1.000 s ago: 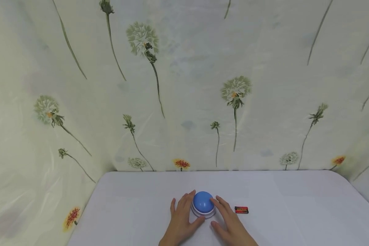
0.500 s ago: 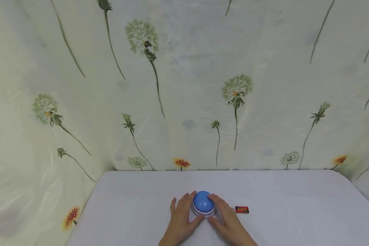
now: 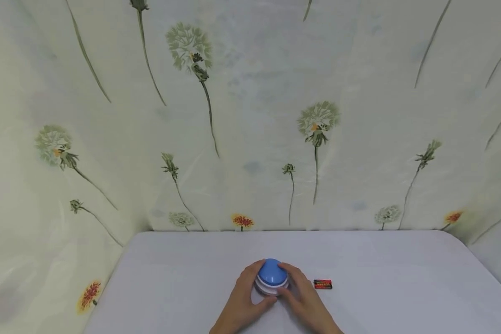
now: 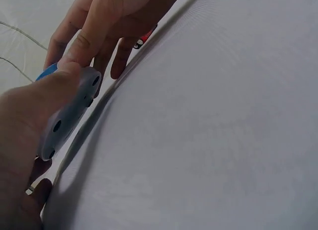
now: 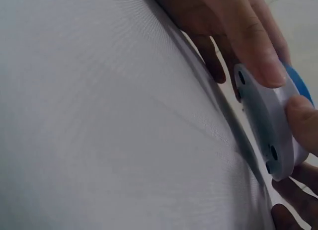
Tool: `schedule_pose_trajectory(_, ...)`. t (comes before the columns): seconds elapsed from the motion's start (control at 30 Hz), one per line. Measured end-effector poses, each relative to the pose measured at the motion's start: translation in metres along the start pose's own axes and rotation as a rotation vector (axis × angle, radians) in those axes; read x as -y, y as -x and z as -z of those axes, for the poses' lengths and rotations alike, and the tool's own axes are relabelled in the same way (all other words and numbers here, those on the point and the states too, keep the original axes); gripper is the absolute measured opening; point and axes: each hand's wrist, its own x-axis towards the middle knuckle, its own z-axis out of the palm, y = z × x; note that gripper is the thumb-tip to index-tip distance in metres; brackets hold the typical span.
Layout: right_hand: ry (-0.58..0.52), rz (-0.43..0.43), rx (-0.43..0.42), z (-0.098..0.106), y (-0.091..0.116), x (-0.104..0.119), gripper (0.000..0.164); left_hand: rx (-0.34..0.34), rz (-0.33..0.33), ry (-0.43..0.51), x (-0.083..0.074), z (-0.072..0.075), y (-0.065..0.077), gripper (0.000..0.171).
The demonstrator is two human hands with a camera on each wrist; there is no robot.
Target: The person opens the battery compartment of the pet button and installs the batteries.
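Note:
A round push button (image 3: 273,272) with a blue dome and a whitish base is held between both hands near the front of the table. My left hand (image 3: 243,297) grips its left side, the thumb low at the near edge. From the right, my right hand (image 3: 306,297) holds it, fingers on the dome's edge and thumb by the base. In the left wrist view, the base (image 4: 74,111) is raised off the cloth, and dark round spots show on its underside. The right wrist view also shows the raised base (image 5: 266,120). Some fingers are hidden behind it.
Two red and black batteries (image 3: 323,284) lie side by side just right of my right hand. A white cloth covers the table (image 3: 183,278). Behind it hangs a pale curtain (image 3: 254,116) printed with dandelions.
My right hand has closed in on the button, and both hands now grip it. The button has been tilted up off the table. The batteries stay put while the head view shifts slightly.

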Motion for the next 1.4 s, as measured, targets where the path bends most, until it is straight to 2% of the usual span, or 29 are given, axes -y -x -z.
schedule_pose_trajectory(0.07, -0.018, -0.015, 0.010, -0.001, 0.001, 0.002, 0.055, 0.022, 0.017, 0.027, 0.002, 0.002, 0.002, 0.085)
schedule_pose_trajectory(0.17, -0.038, -0.033, 0.015, -0.001, 0.000, 0.007, 0.054, 0.034, 0.031, 0.014, 0.003, 0.004, 0.003, 0.088)
schedule_pose_trajectory(0.33, -0.046, -0.050, 0.023, 0.002, 0.000, 0.013, 0.051, 0.012, 0.019, -0.021, 0.002, 0.005, 0.001, 0.085)
schedule_pose_trajectory(0.53, -0.114, -0.168, 0.119, 0.005, 0.006, 0.018, 0.049, 0.009, 0.017, 0.001, -0.002, 0.000, 0.006, 0.084)
schedule_pose_trajectory(0.67, -0.156, -0.209, 0.173, 0.008, 0.011, 0.019, 0.049, 0.011, 0.021, -0.003, -0.003, -0.003, 0.011, 0.083)
schedule_pose_trajectory(0.8, -0.171, -0.146, 0.162, 0.014, 0.006, 0.019, 0.052, -0.044, -0.019, -0.014, -0.002, -0.001, 0.007, 0.086)
schedule_pose_trajectory(0.93, -0.183, -0.026, 0.153, 0.023, -0.006, 0.018, 0.053, -0.077, -0.043, -0.021, -0.001, 0.005, -0.002, 0.087)
schedule_pose_trajectory(1.07, -0.197, 0.084, 0.173, 0.032, -0.017, 0.018, 0.055, -0.095, -0.060, -0.032, 0.000, 0.012, -0.010, 0.081)
schedule_pose_trajectory(1.23, -0.202, 0.134, 0.208, 0.036, -0.019, 0.018, 0.058, -0.097, -0.068, -0.004, -0.001, 0.014, -0.011, 0.073)
schedule_pose_trajectory(1.4, -0.165, 0.105, 0.206, 0.034, -0.007, 0.014, 0.055, -0.067, -0.032, 0.050, -0.003, 0.006, -0.001, 0.063)
